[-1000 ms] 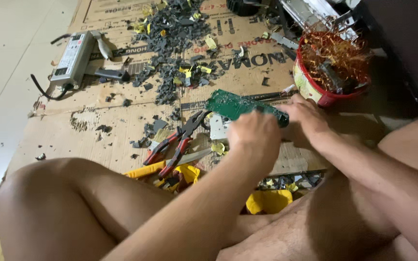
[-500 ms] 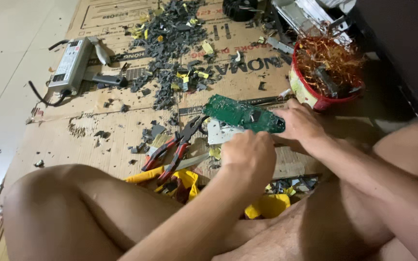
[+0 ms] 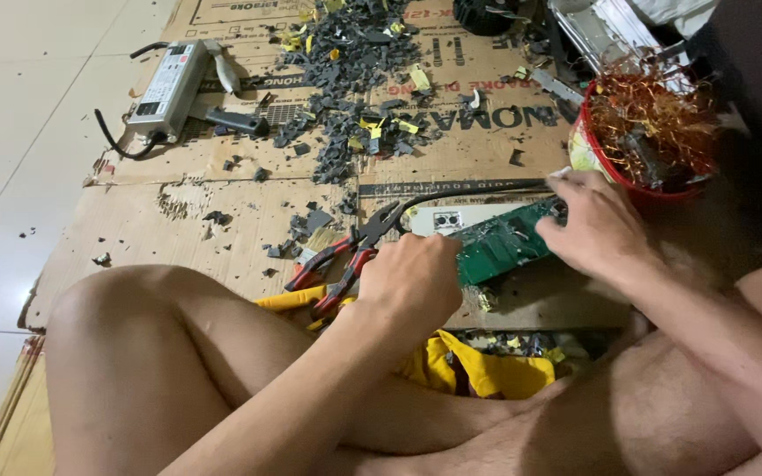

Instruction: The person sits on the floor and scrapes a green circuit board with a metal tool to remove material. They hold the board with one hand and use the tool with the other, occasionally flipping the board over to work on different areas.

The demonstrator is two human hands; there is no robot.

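Your left hand [image 3: 412,282] is clenched on the near end of the flat green circuit board [image 3: 504,247], and your right hand [image 3: 597,225] grasps its far end, fingers curled over the top edge. The board lies low over the brown flattened cardboard sheet [image 3: 222,220], in front of your knees, its long axis running from lower left up to upper right, tilted a little toward the red plastic bowl of tangled copper wire [image 3: 650,132]. So the board sits between your two hands, each equally close to its own end.

The red-handled pliers [image 3: 346,256] lie on the cardboard just left of your left hand, jaws pointing up and right toward the board, handles trailing down and left toward your knee. Your left hand is clearly the nearer to them; your right is well apart, across the board.
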